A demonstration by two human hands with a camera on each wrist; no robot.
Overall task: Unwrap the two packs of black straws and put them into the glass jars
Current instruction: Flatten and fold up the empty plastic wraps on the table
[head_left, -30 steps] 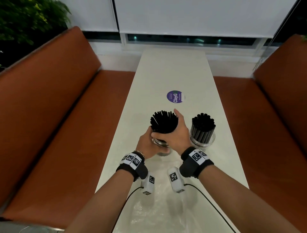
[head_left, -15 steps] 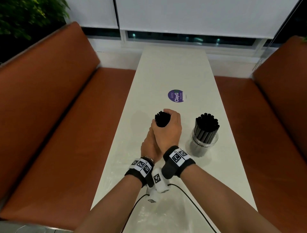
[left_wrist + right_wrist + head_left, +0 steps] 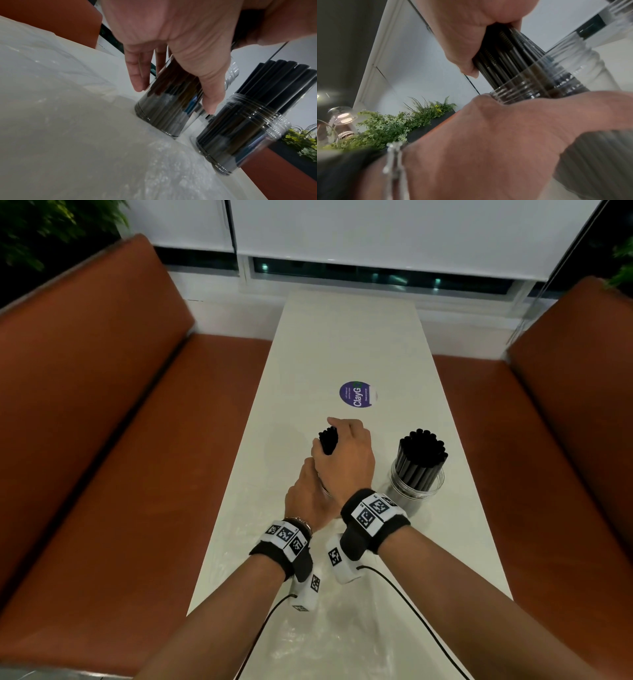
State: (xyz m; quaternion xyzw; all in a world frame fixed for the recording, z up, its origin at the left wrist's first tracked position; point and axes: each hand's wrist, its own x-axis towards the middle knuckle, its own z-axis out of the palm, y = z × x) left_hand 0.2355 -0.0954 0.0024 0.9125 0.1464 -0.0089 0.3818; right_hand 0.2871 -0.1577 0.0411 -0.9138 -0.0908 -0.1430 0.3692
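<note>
My right hand (image 3: 339, 441) grips a bundle of black straws (image 3: 327, 439) near their tops, squeezing them together above a glass jar (image 3: 164, 106). The straws' lower ends stand inside that jar (image 3: 544, 82). My left hand (image 3: 307, 493) holds the jar's side, thumb (image 3: 210, 100) on one side and fingers (image 3: 137, 75) on the other; in the head view the jar is almost hidden behind both hands. A second glass jar (image 3: 416, 486), to the right, stands full of black straws (image 3: 424, 447).
Crumpled clear plastic wrap (image 3: 329, 642) lies on the white table (image 3: 342, 344) near its front edge, under my forearms. A round purple sticker (image 3: 356, 394) sits beyond the hands. Brown benches (image 3: 120, 474) flank the narrow table on both sides.
One second ago the straws fanned out wide in the jar; my right hand has since closed round them into a tight bundle. The left hand stays on the jar.
</note>
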